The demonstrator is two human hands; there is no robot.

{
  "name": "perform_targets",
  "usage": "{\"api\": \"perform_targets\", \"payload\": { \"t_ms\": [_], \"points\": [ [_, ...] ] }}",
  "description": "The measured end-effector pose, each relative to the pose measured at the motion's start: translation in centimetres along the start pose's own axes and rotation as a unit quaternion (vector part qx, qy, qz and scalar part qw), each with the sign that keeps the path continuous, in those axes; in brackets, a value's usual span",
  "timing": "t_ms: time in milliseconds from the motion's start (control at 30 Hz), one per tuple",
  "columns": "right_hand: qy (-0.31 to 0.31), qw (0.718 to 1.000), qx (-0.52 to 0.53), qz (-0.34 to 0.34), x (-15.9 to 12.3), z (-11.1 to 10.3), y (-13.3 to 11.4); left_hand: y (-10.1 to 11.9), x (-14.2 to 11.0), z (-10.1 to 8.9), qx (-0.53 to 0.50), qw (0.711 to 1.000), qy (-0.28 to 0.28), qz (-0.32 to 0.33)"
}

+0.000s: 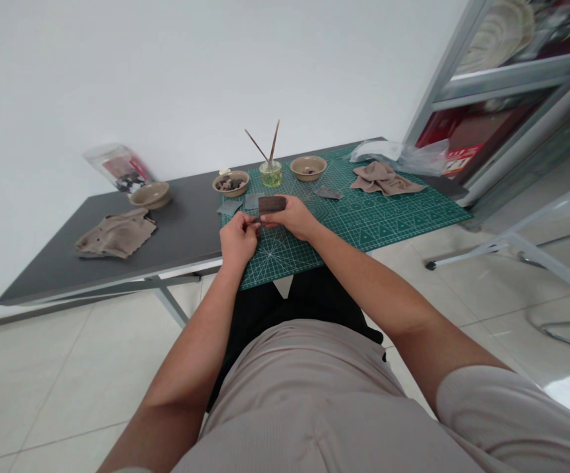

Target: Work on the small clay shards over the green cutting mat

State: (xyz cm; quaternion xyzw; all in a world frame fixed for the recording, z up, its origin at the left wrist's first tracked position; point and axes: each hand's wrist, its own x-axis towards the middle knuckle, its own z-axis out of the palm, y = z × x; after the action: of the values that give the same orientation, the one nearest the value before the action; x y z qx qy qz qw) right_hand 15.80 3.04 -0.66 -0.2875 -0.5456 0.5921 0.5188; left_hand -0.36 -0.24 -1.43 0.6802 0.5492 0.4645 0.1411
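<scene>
My right hand [292,217] grips a small dark brown rectangular piece [272,204], held up over the green cutting mat [364,217]. My left hand [238,238] is closed in a pinch just left of that piece; something small and dark sits at its fingertips, too small to name. Both hands hover above the mat's near left part. A few small grey sheets [229,207] lie on the mat just beyond my hands.
Behind the hands stand a bowl of dark bits [230,183], a glass jar with two sticks [270,173] and another bowl [308,167]. A brown cloth [385,179] and plastic bag [403,155] lie right. Left on the grey table [181,230]: another cloth [116,234], bowl [150,194]. Metal shelving [511,85] stands right.
</scene>
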Motion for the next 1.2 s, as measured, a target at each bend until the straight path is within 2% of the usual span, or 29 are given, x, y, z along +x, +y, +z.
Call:
{"api": "perform_targets", "payload": {
  "t_ms": [100, 233, 433, 533, 700, 933, 1200],
  "points": [
    [-0.013, 1.0, -0.003, 0.004, 0.03, -0.05, -0.07, 0.08, 0.05, 0.01, -0.007, 1.0, 0.004, -0.009],
    [0.008, 1.0, 0.005, 0.007, 0.03, -0.05, -0.03, 0.04, 0.12, -0.04, -0.021, 1.0, -0.014, 0.004],
    [0.018, 1.0, 0.011, 0.01, 0.0, -0.05, -0.01, 0.23, -0.01, -0.25, 0.031, 0.999, -0.013, 0.037],
    [0.001, 1.0, 0.008, 0.007, 0.07, -0.09, -0.06, 0.35, 0.01, -0.21, 0.035, 0.999, -0.003, 0.021],
    [-0.012, 1.0, 0.009, 0.012, 0.18, -0.09, -0.11, -0.15, 0.38, 0.13, -0.031, 0.999, -0.011, -0.029],
    [0.014, 1.0, 0.016, 0.022, 0.09, -0.07, -0.09, -0.16, 0.41, -0.04, -0.018, 1.0, -0.019, 0.012],
    [0.004, 1.0, 0.009, 0.012, 0.0, -0.06, -0.13, -0.52, 0.56, 0.26, -0.078, 0.996, -0.021, -0.032]
  ]
}}
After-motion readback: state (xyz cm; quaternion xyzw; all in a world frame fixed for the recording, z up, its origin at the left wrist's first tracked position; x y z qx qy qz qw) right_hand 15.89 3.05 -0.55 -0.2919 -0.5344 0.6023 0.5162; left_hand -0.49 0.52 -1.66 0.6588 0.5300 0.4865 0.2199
